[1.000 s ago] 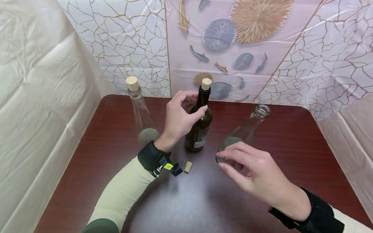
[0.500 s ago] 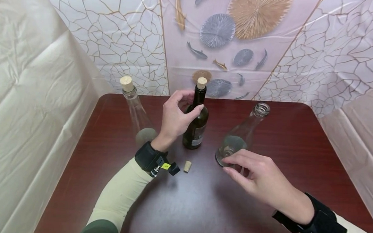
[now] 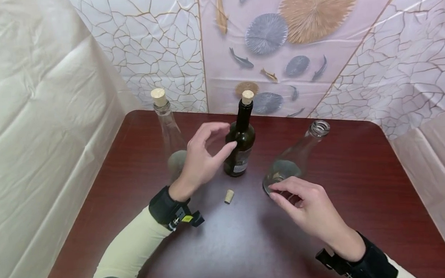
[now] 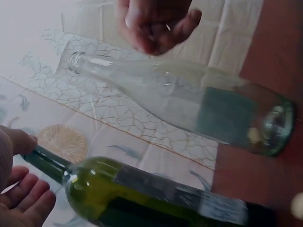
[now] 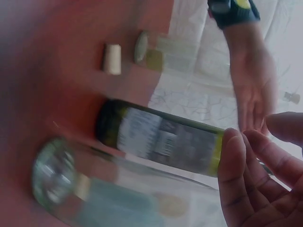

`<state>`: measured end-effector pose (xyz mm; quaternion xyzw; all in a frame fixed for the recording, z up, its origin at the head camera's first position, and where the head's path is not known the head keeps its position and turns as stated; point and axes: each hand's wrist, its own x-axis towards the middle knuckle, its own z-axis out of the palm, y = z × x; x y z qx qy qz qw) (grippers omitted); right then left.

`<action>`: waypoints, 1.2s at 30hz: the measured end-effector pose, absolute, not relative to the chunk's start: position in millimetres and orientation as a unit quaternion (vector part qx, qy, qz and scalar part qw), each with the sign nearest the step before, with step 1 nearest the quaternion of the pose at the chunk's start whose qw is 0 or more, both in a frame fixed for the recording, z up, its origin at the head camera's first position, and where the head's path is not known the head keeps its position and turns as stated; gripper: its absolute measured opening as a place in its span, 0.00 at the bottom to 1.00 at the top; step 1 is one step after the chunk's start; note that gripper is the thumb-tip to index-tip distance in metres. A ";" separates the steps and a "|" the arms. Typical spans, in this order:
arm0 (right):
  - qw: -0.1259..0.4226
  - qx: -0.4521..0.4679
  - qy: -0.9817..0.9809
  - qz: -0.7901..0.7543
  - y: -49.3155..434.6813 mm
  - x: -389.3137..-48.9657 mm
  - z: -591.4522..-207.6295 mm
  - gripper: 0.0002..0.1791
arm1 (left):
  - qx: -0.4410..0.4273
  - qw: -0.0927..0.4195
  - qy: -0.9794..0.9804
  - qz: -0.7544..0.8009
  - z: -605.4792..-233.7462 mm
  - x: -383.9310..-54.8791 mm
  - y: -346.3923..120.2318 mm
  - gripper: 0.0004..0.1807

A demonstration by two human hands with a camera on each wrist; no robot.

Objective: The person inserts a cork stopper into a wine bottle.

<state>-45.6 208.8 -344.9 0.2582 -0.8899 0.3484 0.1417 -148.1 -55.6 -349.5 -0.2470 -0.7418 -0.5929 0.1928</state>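
The green wine bottle (image 3: 242, 139) stands corked at the loosely spread fingers of the left hand (image 3: 201, 160), contact unclear; the clear bottle (image 3: 170, 131) left of that hand is corked too. Apparently left to do: the uncorked bottle (image 3: 295, 155) beyond the relaxed, empty right hand (image 3: 312, 204), a loose cork (image 3: 229, 196) lying between both hands. Only the right wrist view resolves the wine bottle's barcode (image 5: 164, 144).

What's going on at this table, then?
A person's left hand is spread beside the corked dark bottle; whether it touches is hard to tell. The right hand, holding nothing visible, is by an uncorked clear bottle. Another clear bottle is corked, and a loose cork lies on the table.
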 end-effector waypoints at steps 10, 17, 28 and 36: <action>0.116 0.160 -0.875 0.442 203.0 -39.3 -389.6 0.11 | -0.225 0.125 -0.777 -0.575 -401.9 -93.1 -102.1 0.13; 0.090 0.102 -0.842 0.521 198.8 -32.1 -414.5 0.09 | -0.190 0.129 -0.768 -0.597 -434.7 -67.6 -117.6 0.12; 0.050 0.033 -0.802 0.595 191.9 -27.7 -433.7 0.06 | -0.147 0.157 -0.701 -0.680 -442.7 -58.5 -128.7 0.10; 0.027 0.034 -0.818 0.574 183.6 -33.7 -439.2 0.06 | -0.139 0.152 -0.702 -0.682 -446.6 -59.0 -130.2 0.09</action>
